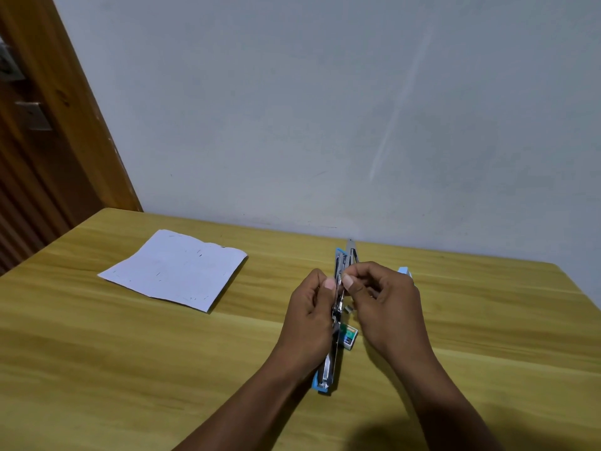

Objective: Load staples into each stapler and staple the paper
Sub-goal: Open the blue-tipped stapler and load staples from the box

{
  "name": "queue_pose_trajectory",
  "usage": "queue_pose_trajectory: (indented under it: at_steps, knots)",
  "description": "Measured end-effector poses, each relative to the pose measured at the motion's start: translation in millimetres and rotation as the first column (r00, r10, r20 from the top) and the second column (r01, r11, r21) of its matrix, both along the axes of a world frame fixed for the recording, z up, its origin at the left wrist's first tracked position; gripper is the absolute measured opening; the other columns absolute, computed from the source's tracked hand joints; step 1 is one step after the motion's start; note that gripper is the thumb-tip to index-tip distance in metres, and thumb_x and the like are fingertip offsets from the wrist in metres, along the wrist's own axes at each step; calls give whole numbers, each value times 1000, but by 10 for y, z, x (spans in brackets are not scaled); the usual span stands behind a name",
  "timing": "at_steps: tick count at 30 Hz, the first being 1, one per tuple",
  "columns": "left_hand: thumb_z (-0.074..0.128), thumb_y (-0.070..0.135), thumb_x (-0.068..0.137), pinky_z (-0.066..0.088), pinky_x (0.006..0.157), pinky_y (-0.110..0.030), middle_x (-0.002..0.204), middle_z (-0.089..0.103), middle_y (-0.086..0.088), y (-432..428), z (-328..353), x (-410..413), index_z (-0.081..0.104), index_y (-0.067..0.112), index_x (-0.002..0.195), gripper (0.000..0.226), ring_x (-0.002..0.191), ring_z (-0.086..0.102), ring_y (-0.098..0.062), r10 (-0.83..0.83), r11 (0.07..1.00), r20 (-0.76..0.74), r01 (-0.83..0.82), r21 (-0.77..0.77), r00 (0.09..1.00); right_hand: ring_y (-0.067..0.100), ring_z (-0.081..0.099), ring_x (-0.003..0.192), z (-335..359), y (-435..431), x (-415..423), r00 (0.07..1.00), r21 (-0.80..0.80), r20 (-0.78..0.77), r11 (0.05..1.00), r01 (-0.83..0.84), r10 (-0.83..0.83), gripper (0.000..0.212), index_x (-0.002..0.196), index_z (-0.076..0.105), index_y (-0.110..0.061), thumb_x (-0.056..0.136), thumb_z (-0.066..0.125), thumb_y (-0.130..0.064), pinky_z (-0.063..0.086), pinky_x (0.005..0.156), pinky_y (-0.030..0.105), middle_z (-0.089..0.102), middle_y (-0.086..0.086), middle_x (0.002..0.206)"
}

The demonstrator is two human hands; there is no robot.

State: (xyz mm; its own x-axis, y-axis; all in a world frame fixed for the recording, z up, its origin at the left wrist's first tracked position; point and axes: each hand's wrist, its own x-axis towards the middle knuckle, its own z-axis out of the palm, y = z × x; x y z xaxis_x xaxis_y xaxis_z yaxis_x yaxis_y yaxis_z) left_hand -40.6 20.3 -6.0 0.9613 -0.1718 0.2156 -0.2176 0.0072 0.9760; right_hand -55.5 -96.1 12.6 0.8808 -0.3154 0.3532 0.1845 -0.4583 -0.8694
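Observation:
A blue and silver stapler [328, 369] is swung fully open, lying lengthwise over the table, and my left hand [312, 317] grips its middle. My right hand [383, 304] pinches something small against the open metal channel near the top; whether it is a strip of staples I cannot tell. A small green and white staple box [349, 336] lies on the table between my hands, with a short loose piece of staples [348, 308] just above it. Behind my right hand the blue end of a second stapler [405, 271] shows. A white sheet of paper [175, 270] with several staple marks lies to the left.
The yellow wooden table [130, 353] stands against a pale grey wall [325, 109]. A brown wooden door [39, 141] with metal fittings is at the far left, past the table's left corner.

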Motion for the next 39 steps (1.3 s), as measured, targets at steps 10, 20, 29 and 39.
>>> queue_pose_trajectory:
  at_steps: [10, 20, 29, 39]
  knots:
    - [41, 19, 107, 36, 54, -22, 65, 35, 0, 0, 36, -35, 35, 0, 77, 36, 59, 33, -9, -10, 1000, 45, 10, -11, 999, 14, 71, 72, 38, -34, -19, 997, 172, -12, 983, -69, 72, 13, 83, 74, -21, 88, 72, -10, 62, 68, 38, 74, -3, 75]
    - [43, 21, 107, 31, 55, -31, 67, 36, -8, -6, 68, -25, 40, 1, 80, 34, 61, 32, -18, -16, 995, -18, 14, -101, 1000, 1, 69, 76, 15, 100, -175, 980, 32, 195, 999, -32, 25, 12, 94, 73, -21, 93, 67, -11, 48, 66, 9, 72, -17, 84]
    - [41, 21, 107, 44, 49, -23, 58, 52, 3, 29, 54, -34, 53, 15, 75, 34, 51, 48, -9, -83, 983, -169, 53, -174, 982, 7, 67, 88, -34, 105, -165, 978, -34, 195, 997, -65, 71, 11, 96, 64, -25, 95, 63, -14, 51, 65, 16, 68, -13, 89]
    - [38, 7, 98, 33, 28, -12, 49, 51, -10, 146, 62, 128, 53, 3, 112, 21, 21, 43, -15, -516, 801, -512, 175, -573, 687, -3, 55, 94, 4, -108, 19, 979, -132, -129, 975, -178, 161, 18, 82, 62, -31, 94, 63, -18, 35, 73, 17, 56, -11, 105]
